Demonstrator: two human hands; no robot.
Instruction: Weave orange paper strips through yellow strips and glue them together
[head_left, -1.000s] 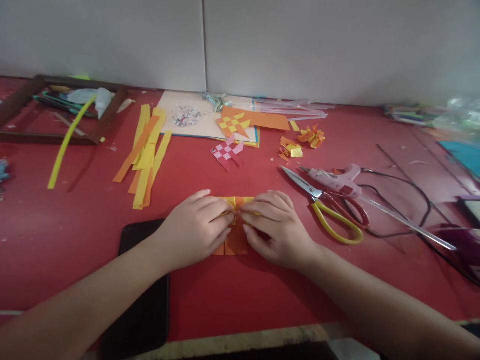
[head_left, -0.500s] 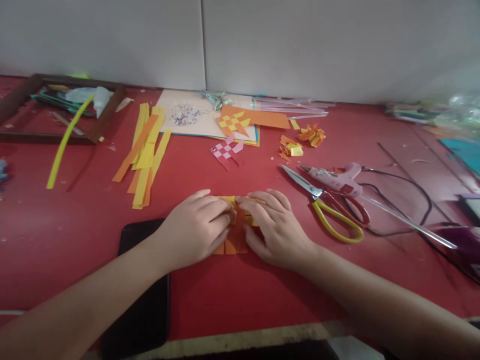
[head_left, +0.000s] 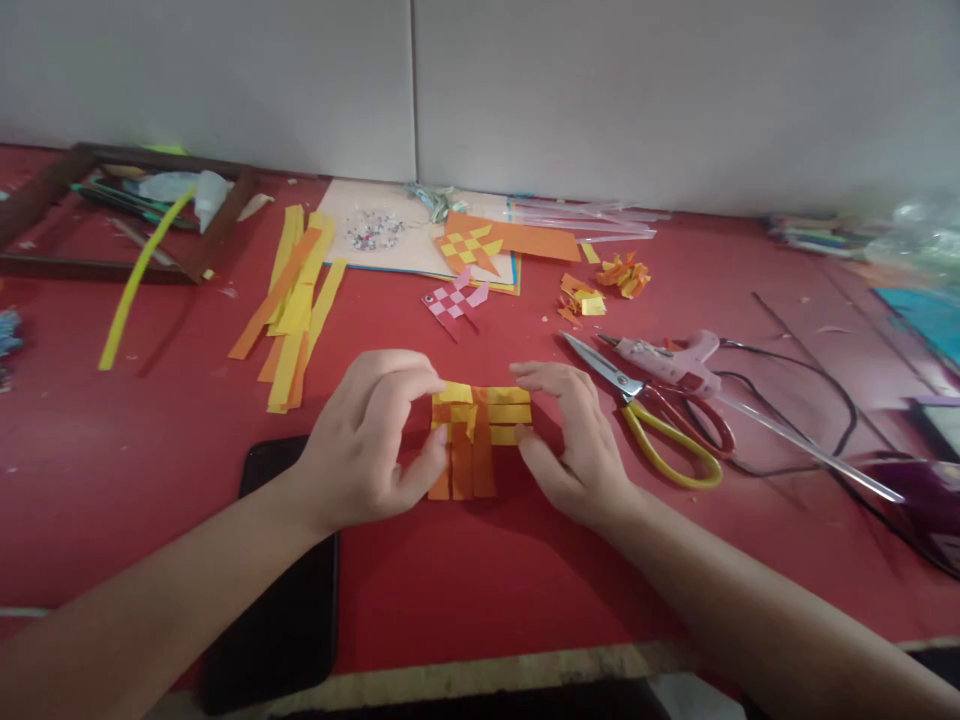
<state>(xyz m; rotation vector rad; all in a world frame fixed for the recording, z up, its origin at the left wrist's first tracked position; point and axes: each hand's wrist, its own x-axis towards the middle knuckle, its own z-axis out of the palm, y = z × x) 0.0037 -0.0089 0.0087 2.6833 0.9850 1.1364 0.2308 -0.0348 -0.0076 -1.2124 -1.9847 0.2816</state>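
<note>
A small weave of yellow and orange paper strips [head_left: 480, 435] lies on the red table [head_left: 465, 590] in front of me. My left hand [head_left: 375, 440] pinches its left edge between thumb and curled fingers. My right hand [head_left: 574, 445] grips its right side, fingers on the yellow strips and thumb below. The middle of the weave shows between the two hands.
Loose yellow and orange strips [head_left: 296, 300] lie to the left. Finished woven fish, pink [head_left: 454, 300] and orange [head_left: 469, 245], sit behind. Yellow-handled scissors [head_left: 652, 420] and a pink glue gun [head_left: 675, 362] with cable lie right. A black phone [head_left: 281, 590] is under my left forearm. Wooden frame [head_left: 112, 215] far left.
Both hands have drawn apart to the weave's edges and lifted their fingers, uncovering the woven middle that they pressed flat before.
</note>
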